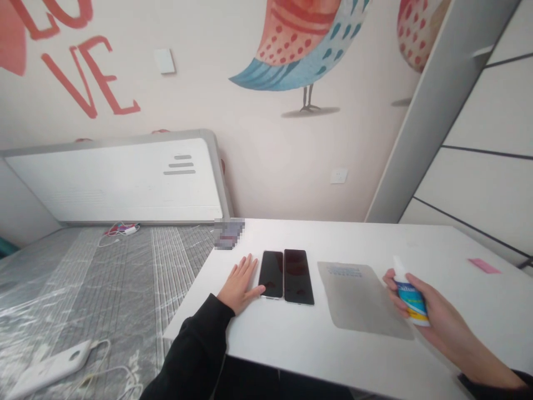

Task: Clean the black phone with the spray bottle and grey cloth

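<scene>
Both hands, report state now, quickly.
Left hand: open, palm down on the white table, beside the phones, holding nothing.
Right hand: closed around a bottle.

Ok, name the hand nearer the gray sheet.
Right: the right hand is by the right edge of the gray sheet; the left hand rests farther left, beyond both phones.

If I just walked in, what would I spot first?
Probably the big bird painted high on the wall, with red letters left of it. Next, towards the right, the bottle in the right hand. Then two dark phones side by side on the table, by the left hand.
</scene>
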Action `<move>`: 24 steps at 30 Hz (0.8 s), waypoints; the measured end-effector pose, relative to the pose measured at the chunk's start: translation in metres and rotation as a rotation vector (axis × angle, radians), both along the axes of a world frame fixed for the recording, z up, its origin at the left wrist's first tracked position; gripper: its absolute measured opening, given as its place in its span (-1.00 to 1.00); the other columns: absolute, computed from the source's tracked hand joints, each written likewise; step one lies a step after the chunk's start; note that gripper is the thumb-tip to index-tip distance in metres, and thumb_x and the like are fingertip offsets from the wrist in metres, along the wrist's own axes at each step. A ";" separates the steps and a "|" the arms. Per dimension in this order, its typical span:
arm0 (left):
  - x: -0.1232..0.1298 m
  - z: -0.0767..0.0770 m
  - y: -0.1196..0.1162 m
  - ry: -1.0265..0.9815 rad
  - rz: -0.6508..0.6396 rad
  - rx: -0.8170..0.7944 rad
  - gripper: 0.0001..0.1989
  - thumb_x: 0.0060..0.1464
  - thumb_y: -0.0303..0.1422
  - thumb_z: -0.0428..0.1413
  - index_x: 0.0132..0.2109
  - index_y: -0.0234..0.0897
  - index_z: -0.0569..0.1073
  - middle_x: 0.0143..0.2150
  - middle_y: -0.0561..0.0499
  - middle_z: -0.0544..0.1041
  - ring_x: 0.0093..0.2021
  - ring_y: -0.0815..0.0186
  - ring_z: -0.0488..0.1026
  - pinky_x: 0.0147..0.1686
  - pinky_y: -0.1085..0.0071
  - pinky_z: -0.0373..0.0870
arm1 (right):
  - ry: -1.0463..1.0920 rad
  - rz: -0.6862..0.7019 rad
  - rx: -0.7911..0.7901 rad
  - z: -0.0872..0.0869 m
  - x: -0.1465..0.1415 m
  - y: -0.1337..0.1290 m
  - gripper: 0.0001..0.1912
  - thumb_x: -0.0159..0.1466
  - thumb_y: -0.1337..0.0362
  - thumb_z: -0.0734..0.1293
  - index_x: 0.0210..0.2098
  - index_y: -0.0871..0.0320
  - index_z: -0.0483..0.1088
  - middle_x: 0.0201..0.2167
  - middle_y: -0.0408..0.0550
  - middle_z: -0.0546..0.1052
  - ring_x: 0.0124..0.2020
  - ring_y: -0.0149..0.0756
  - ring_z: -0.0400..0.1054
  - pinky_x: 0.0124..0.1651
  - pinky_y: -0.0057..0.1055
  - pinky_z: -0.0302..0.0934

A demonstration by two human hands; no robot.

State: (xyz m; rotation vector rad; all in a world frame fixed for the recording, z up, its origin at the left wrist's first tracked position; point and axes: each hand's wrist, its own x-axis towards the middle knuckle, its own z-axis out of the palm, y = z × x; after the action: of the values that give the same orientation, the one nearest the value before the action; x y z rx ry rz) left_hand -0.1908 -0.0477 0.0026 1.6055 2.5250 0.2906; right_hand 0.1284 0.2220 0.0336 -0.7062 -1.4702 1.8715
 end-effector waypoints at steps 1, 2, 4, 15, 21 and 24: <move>0.000 0.000 0.000 0.009 0.004 -0.001 -0.26 0.35 0.01 -0.11 0.49 -0.28 -0.05 0.52 -0.27 -0.13 0.51 -0.03 -0.19 0.40 -0.08 -0.01 | 0.013 0.016 -0.040 0.000 0.001 -0.004 -0.63 0.18 -0.09 0.43 -0.28 0.09 0.44 -0.50 -0.17 0.31 -0.66 -0.46 0.06 -0.66 -0.46 0.15; 0.000 0.001 0.000 0.016 0.008 -0.002 -0.26 0.35 0.00 -0.10 0.49 -0.30 -0.03 0.52 -0.28 -0.11 0.51 -0.03 -0.17 0.40 -0.07 0.00 | 0.029 0.038 -0.088 0.000 0.002 -0.008 -0.65 0.20 -0.07 0.43 -0.23 0.06 0.45 -0.50 -0.19 0.30 -0.66 -0.48 0.04 -0.66 -0.49 0.14; -0.001 0.000 0.001 0.028 0.013 -0.003 -0.26 0.35 0.00 -0.09 0.48 -0.32 -0.01 0.52 -0.28 -0.09 0.51 -0.03 -0.16 0.40 -0.05 0.01 | 0.061 0.071 -0.140 0.003 0.003 -0.015 -0.62 0.25 -0.06 0.42 -0.05 -0.01 0.43 -0.50 -0.22 0.30 -0.68 -0.50 -0.01 -0.67 -0.54 0.09; -0.019 -0.013 0.002 0.040 -0.035 0.064 -0.29 0.35 -0.05 -0.16 0.46 -0.39 0.03 0.50 -0.30 0.00 0.51 -0.06 -0.12 0.39 -0.12 0.03 | 0.262 0.284 -0.261 0.009 0.005 -0.024 -0.56 0.31 -0.03 0.38 0.15 -0.19 0.32 -0.45 -0.31 0.20 -0.67 -0.56 -0.35 -0.74 -0.65 -0.31; -0.022 -0.015 0.001 0.095 -0.051 0.087 -0.35 0.34 -0.13 -0.13 0.45 -0.35 0.07 0.50 -0.27 0.05 0.49 -0.06 -0.04 0.36 -0.11 0.11 | 0.179 0.281 -0.043 0.011 0.006 -0.031 -0.59 0.36 -0.07 0.32 0.13 -0.13 0.31 -0.43 -0.26 0.28 -0.67 -0.54 -0.05 -0.65 -0.58 -0.02; -0.021 -0.015 0.001 0.102 -0.058 0.091 -0.36 0.34 -0.15 -0.13 0.46 -0.32 0.06 0.50 -0.26 0.04 0.49 -0.05 -0.03 0.36 -0.12 0.11 | 0.116 0.234 0.091 0.010 0.007 -0.029 -0.58 0.33 -0.02 0.37 0.11 -0.03 0.36 -0.29 -0.13 0.38 -0.43 -0.39 0.28 -0.45 -0.47 0.23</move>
State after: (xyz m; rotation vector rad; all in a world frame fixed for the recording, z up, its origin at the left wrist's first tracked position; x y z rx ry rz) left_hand -0.2122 -0.0469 -0.0121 1.7664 2.5690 0.3300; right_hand 0.1353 0.1931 0.0432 -0.3891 -1.6074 1.9669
